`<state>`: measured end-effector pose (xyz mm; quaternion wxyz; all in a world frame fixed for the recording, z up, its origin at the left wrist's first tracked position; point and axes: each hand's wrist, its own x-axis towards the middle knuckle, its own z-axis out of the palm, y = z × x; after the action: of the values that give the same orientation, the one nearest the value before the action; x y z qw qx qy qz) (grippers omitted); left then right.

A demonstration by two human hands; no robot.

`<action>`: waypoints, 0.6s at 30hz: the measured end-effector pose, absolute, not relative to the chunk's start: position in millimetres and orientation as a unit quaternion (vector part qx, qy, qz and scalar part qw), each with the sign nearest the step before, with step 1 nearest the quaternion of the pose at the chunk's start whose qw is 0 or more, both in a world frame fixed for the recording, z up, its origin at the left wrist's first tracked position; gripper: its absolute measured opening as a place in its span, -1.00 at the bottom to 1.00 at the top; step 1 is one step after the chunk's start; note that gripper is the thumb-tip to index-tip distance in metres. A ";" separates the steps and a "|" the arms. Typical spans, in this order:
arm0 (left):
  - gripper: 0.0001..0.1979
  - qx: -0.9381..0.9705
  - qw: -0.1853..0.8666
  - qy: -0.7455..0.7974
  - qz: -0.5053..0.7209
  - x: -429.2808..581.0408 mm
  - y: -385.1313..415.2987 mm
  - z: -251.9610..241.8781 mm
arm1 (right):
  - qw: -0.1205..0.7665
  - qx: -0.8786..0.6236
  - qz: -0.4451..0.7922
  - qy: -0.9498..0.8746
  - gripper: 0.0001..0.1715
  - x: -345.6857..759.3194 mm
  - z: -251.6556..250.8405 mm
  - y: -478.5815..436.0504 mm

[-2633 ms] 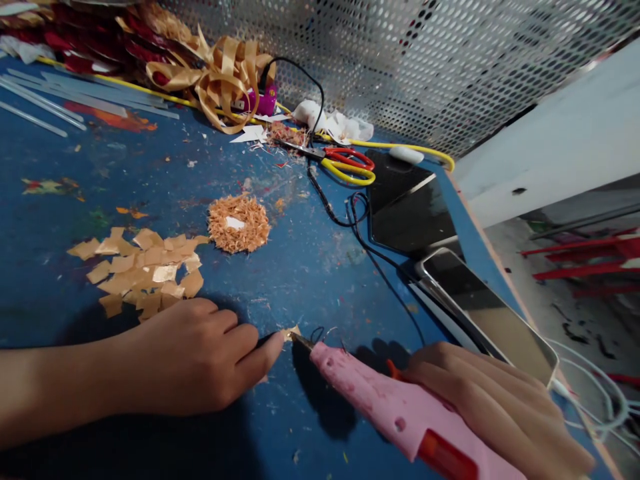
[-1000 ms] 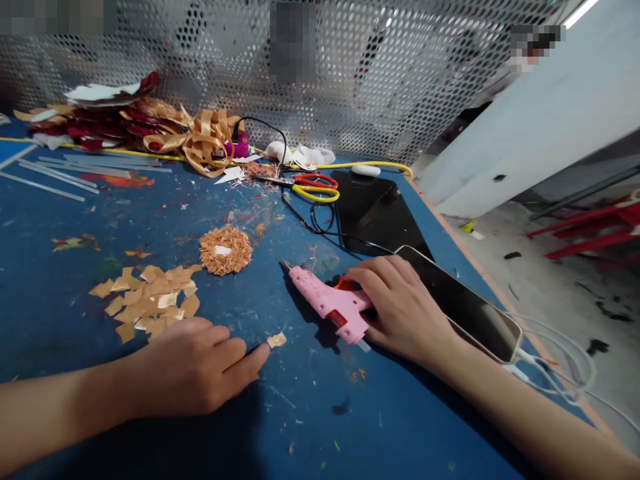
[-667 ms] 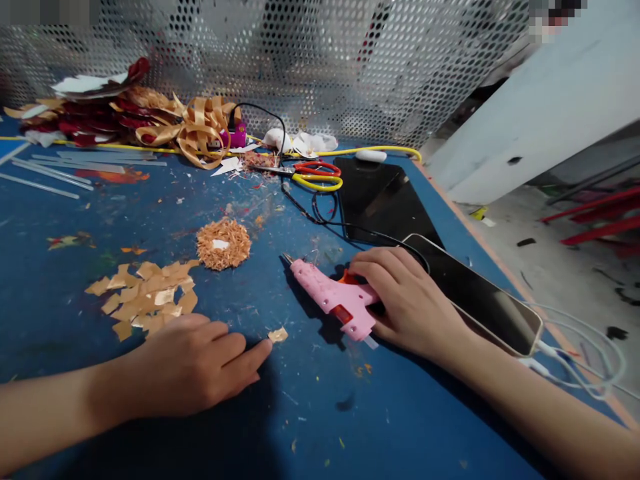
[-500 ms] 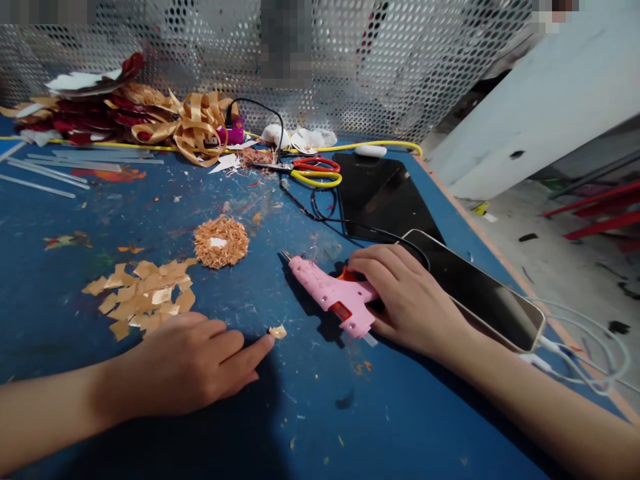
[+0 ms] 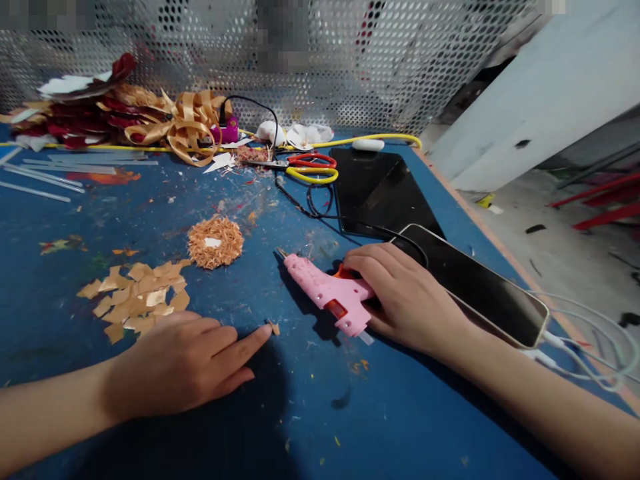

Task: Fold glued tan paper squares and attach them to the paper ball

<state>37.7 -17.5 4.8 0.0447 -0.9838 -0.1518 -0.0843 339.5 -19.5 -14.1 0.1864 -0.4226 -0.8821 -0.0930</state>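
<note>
My left hand, grasping nothing, has its index fingertip against a seemingly half-folded gold scrap, the pile of flat pieces just beyond it apparently undone, while my right hand grips the pink glue gun.

No writing can be read — the yellow mark on the purple block is too small.

R hand hides most of glue gun grip; L hand pt. covers v. sm. scrap; L edge cuts off sticks, R edge red bars.
</note>
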 end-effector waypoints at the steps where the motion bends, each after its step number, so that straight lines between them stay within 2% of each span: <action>1: -0.66 -0.984 0.045 -0.150 -0.086 37.9 -17.1 4.9 | 0.187 -0.423 -0.092 -0.882 -0.84 339.6 -14.1 -19.5; 18: -0.63 -0.978 0.048 -0.180 -0.098 34.8 -18.2 -0.9 | 0.192 -0.428 -0.060 -0.881 -0.81 342.0 -15.3 -18.8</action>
<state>34.8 -18.2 -0.9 0.0478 -0.9775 -0.1803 -0.0984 342.0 -18.8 -15.3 0.1915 -0.4276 -0.8814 -0.0605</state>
